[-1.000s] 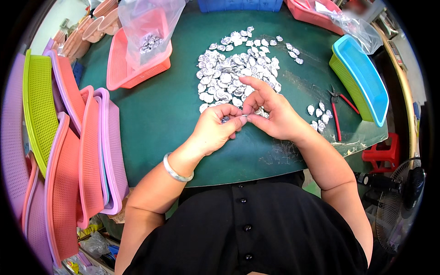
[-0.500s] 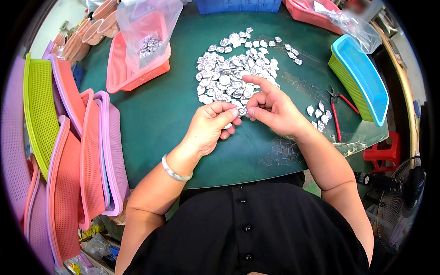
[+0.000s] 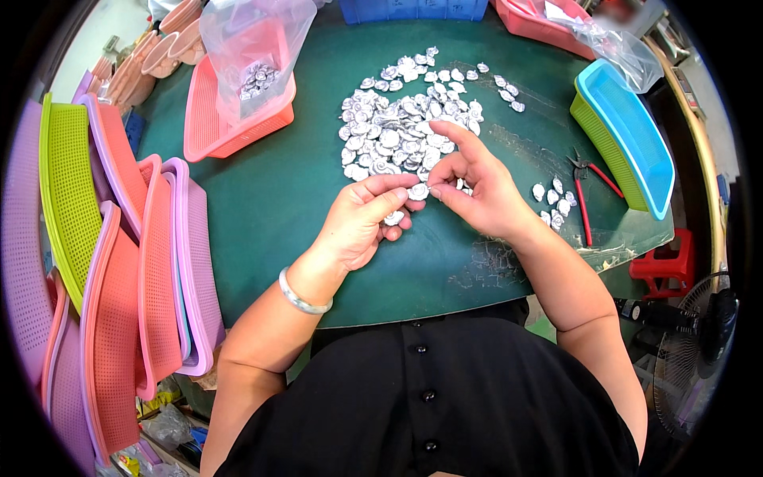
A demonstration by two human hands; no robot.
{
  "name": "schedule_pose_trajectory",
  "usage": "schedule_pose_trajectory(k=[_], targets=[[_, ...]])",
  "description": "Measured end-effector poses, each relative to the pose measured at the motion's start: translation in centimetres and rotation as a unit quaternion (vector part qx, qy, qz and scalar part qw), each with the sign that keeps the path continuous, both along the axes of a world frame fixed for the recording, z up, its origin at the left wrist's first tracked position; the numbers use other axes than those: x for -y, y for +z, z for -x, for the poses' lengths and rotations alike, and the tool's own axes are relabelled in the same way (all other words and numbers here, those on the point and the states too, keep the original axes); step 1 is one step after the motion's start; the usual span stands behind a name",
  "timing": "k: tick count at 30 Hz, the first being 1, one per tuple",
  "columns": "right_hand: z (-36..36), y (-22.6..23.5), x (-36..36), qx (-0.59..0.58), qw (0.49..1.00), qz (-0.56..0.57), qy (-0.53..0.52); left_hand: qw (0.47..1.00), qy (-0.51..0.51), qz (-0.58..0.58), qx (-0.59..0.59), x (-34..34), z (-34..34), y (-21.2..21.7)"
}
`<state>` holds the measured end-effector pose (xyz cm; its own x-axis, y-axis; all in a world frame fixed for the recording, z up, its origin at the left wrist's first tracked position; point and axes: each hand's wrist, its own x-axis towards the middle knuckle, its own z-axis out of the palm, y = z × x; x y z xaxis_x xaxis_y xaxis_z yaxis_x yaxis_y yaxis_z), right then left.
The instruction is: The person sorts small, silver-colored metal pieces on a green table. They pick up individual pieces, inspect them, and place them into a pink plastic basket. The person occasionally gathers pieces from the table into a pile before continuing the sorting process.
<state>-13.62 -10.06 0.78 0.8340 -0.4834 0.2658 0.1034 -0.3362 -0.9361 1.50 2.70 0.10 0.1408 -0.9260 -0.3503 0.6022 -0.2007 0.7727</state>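
Note:
My left hand (image 3: 367, 213) pinches a small silvery rose-shaped piece (image 3: 418, 191) between thumb and forefinger. A second such piece (image 3: 393, 218) shows lower down, against the curled fingers of that hand. My right hand (image 3: 477, 184) has thumb and middle finger pressed together at the right edge of the pinched rose, its forefinger raised. Whether those right fingertips grip the rose's edge or something thin on it is too small to tell. Just beyond both hands lies a heap of similar silver rose pieces (image 3: 389, 137) on the green tabletop (image 3: 278, 230).
Red-handled cutters (image 3: 582, 199) lie at the right beside several loose roses (image 3: 555, 203). Beyond them stands a blue-and-green basket (image 3: 628, 135). A pink basket (image 3: 203, 131) holds a clear bag (image 3: 254, 48) with rose pieces. Stacked coloured baskets (image 3: 111, 318) line the left side.
The rose between my fingers has turned so its face shows more clearly. My right hand has shifted slightly to the right.

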Motion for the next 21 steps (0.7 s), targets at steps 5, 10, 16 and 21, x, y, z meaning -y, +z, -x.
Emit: schedule_pose_trajectory(k=[5,10,16,21], targets=[[0.00,0.03,-0.01,0.012,1.000,0.028,-0.007,1.000,0.008,-0.005,-0.006,0.03,0.01,-0.03],[0.08,0.15,0.02,0.018,0.999,0.020,0.017,1.000,0.009,-0.010,0.008,0.11,0.25,0.30],[0.04,0.33,0.87,-0.065,0.962,0.250,-0.093,0.997,0.022,0.002,-0.069,0.02,-0.60,-0.07],[0.04,0.37,0.51,-0.116,0.946,0.298,-0.041,0.997,0.036,0.003,-0.066,0.01,-0.62,0.03]])
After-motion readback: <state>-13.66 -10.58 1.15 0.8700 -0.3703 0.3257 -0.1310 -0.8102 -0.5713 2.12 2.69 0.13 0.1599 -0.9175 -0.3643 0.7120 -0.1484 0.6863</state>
